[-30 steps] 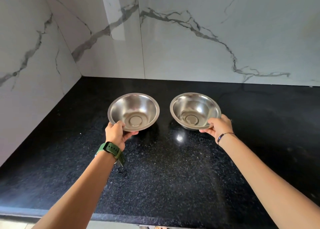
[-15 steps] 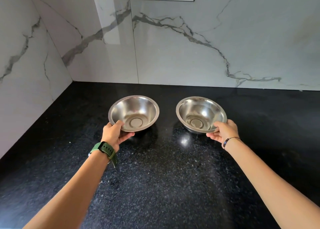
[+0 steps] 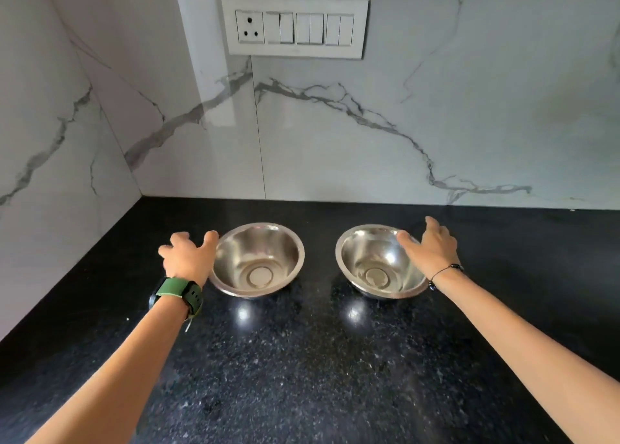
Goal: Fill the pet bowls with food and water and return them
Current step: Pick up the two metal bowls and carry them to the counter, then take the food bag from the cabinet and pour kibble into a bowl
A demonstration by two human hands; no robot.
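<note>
Two empty steel bowls stand side by side on the black granite counter (image 3: 302, 359). My left hand (image 3: 188, 255), with a green watch on the wrist, hovers at the left rim of the left bowl (image 3: 260, 259), fingers spread and holding nothing. Over the right rim of the right bowl (image 3: 372, 265) is my right hand (image 3: 429, 245), fingers loosely spread, thumb over the rim, gripping nothing. Neither bowl has food or water in it.
A white marble wall runs behind the counter and along its left side, forming a corner at the back left. A white switch panel with a socket (image 3: 295, 27) is mounted on the back wall above the bowls.
Both hands held the bowls by their near rims in the air; now the bowls stand on the counter and both hands have let go and opened beside them.
</note>
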